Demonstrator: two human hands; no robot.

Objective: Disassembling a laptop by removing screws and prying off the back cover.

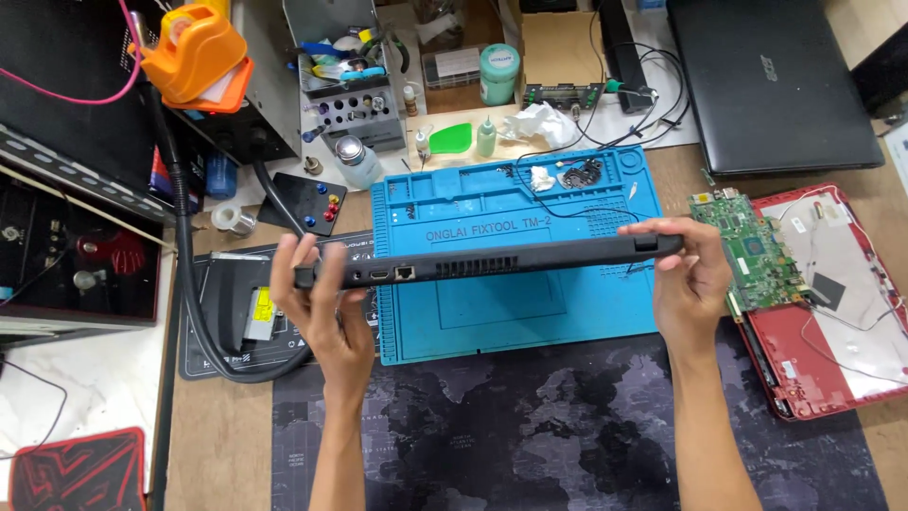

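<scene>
A black laptop [492, 261] is held up edge-on above the blue repair mat [511, 312], so I see only its thin side with several ports near the left end. My left hand [317, 293] grips its left end, fingers wrapped around the edge. At the other end, my right hand [686, 274] clasps the laptop, thumb underneath and fingers over the top. The laptop is roughly level, slightly higher on the right.
A green circuit board [747, 248] lies on an opened red laptop shell [832, 312] at the right. A closed black laptop [771, 80] sits at the back right. Bottles, a tool rack [355, 85] and an orange device [194, 47] crowd the back. A black hose [189, 284] curves at left.
</scene>
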